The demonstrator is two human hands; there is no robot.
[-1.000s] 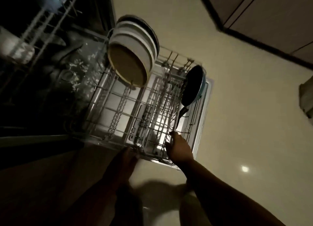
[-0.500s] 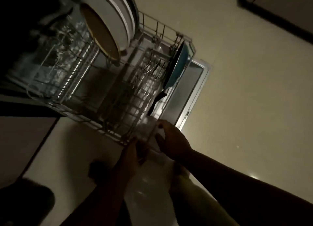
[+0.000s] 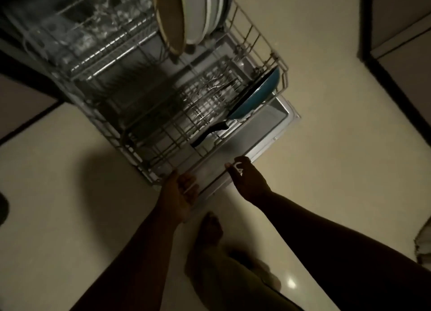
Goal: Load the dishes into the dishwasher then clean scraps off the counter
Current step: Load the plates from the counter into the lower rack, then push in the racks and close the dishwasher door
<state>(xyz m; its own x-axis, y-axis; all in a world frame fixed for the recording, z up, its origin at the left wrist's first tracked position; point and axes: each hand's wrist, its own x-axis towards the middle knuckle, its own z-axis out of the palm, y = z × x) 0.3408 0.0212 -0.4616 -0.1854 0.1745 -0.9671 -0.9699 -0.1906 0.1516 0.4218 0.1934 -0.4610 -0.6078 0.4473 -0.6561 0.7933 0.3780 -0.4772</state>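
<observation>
Left hand point(image 3: 179, 195) curled under the lower rack point(image 3: 163, 147) front rail | right hand point(image 3: 247, 180) pinching the dishwasher door point(image 3: 263, 133) edge — you hold both low edges to slide it | frying pan point(image 3: 254, 94) and plates point(image 3: 193, 14) stand on edge beyond your fingers — for draining.

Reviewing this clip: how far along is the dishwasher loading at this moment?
Looks done: plates stand on edge in the lower rack, and a blue pan leans at its right side. In hand: the left hand and right hand are at the rack's front edge and the open door; grip unclear. Left: the counter is out of view.
</observation>
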